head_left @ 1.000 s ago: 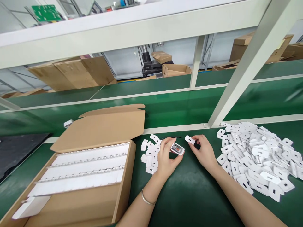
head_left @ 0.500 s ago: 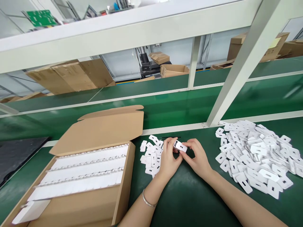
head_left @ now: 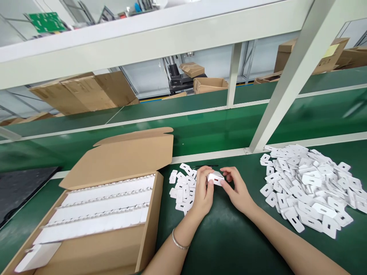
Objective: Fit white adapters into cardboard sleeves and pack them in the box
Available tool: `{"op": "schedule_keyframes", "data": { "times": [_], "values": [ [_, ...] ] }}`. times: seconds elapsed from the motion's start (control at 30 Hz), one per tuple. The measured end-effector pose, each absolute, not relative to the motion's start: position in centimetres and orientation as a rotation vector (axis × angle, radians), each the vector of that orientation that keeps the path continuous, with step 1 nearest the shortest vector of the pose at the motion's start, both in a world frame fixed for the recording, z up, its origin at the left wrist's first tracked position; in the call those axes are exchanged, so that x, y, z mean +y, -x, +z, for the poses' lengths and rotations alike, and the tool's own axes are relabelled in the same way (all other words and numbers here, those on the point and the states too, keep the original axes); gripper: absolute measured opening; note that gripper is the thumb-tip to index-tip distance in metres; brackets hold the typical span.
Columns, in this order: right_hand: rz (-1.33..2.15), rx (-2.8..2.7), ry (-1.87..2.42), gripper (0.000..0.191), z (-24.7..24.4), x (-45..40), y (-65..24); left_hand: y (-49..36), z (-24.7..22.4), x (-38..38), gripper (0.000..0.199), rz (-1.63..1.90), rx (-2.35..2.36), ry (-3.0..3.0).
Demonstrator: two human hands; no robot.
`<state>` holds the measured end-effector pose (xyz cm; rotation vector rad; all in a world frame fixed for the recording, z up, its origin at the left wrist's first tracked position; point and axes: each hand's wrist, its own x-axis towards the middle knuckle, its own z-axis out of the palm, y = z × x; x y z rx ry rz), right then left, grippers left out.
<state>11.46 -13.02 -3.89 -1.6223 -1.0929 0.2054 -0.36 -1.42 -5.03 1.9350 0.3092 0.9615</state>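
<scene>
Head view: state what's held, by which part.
Left hand grips a small white housing by its left end; right hand is at its right end, contact unclear.

The desk (head_left: 229, 236) has a smooth, dark green top with a pale strip (head_left: 206, 156) along its back edge, and a white slanting post (head_left: 282, 89) meets that strip toward the right. On the right side lies a broad, loose heap of white slotted plates (head_left: 314, 181), overlapping at many angles, with several spread flat around its near and left edges. A smaller cluster of white plates (head_left: 179, 195) lies near the middle, just beside an open cardboard box (head_left: 148, 217) that takes up much of the left side. A thin dark tool (head_left: 205, 166) lies near the back strip, behind the hands.
</scene>
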Motion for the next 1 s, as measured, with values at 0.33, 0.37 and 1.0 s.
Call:
{"op": "schedule_keyframes", "data": {
  "times": [0.33,0.37,1.0],
  "values": [
    [0.438,-1.013,1.580,0.033,-4.6,-12.5,-12.1,0.4,-4.8,-1.6,0.040,0.806,0.381,-1.954],
    [0.399,-1.021,1.593,0.033,-4.6,-12.6,-12.2,0.4,-4.8,-1.5,0.041,0.791,0.401,-1.952],
    [0.549,-0.922,1.529,0.045,-5.2,-11.9,-12.6,0.1,-5.3,-1.0,0.041,0.782,0.397,-1.865]
  ]
}}
